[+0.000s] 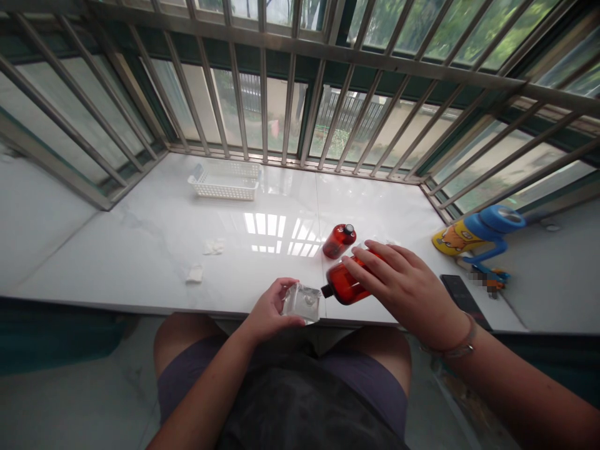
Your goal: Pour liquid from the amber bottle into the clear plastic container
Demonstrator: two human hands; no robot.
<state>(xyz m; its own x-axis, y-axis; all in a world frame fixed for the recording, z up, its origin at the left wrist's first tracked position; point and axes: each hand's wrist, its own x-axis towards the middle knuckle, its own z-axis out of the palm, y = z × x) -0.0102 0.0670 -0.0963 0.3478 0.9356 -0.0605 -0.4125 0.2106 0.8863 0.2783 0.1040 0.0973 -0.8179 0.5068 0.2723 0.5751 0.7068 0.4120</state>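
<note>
Head view, only one.

Left hand [280, 308]: thumb and fingers pinch the left side of a small clear plastic packet [300, 304], held at the near edge of the white marbled counter [140, 250]. Right hand [398, 278]: fingers curled over the body of a red-amber translucent bottle with a black cap [344, 282]; thumb hidden, so can't tell how hard it grips. That bottle is tipped on its side, cap pointing left, just beside the packet. Can't tell if it's lifted or resting.

Step in hand, my read: packet and bottle being handled together. From this pose any move calls for a steady pinch on the packet and control of the bottle's tilt.

Containers: packet looks to have something clear inside, can't identify. Gripped bottle: fill level not readable. A second red-amber bottle with a black cap [334, 244] stands just behind it; contents unclear too. White perforated plastic basket [222, 190] sits near the window bars; can't make out contents. Blue-and-yellow drink bottle [457, 236] at far right, opaque, inside not visible.
</note>
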